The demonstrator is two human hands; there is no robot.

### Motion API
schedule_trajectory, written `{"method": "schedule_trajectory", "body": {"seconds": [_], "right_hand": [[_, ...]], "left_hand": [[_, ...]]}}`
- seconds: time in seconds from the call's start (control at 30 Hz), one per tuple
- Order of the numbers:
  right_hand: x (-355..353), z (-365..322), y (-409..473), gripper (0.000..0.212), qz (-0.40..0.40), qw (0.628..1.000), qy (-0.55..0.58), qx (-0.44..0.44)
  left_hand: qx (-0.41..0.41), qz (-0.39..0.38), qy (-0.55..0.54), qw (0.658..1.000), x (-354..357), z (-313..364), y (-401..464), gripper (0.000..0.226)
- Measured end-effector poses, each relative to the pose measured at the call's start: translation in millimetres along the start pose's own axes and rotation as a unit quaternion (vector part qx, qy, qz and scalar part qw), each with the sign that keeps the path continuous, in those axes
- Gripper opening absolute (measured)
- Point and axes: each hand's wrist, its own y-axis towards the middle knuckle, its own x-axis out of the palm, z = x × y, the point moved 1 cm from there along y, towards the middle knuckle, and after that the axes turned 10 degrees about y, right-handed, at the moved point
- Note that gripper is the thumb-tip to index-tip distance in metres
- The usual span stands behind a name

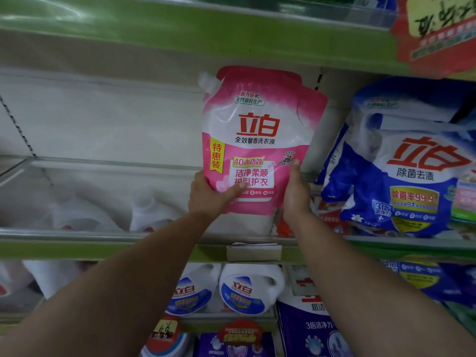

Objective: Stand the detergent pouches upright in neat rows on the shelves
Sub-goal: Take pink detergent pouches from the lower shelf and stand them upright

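Observation:
A pink and white detergent pouch (257, 140) with a spout at its top left is held upright in front of the middle shelf (103, 243). My left hand (210, 197) grips its lower left corner, thumb across the front. My right hand (295, 194) holds its lower right edge, thumb lying up along the front. The pouch's bottom is above the shelf's clear front rail. To its right, blue and white detergent pouches (407, 171) lean on the same shelf.
The left part of the middle shelf shows only faint reflections behind the clear rail. A green shelf edge (206, 39) runs overhead, with a red price tag (438, 34) at the right. Below stand white detergent jugs (247, 289) and purple pouches (314, 328).

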Motion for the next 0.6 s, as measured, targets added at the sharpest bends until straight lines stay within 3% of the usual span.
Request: {"method": "schedule_trajectory", "body": {"seconds": [0.37, 0.6], "right_hand": [[-1, 14, -20, 0.052, 0.150, 0.980, -0.109, -0.077], [32, 13, -44, 0.040, 0.124, 0.972, -0.163, -0.116]], "left_hand": [[-0.041, -0.012, -0.012, 0.999, -19, -5, -7, 0.071], [-0.054, -0.029, 0.018, 0.998, -37, -10, -8, 0.047]]}}
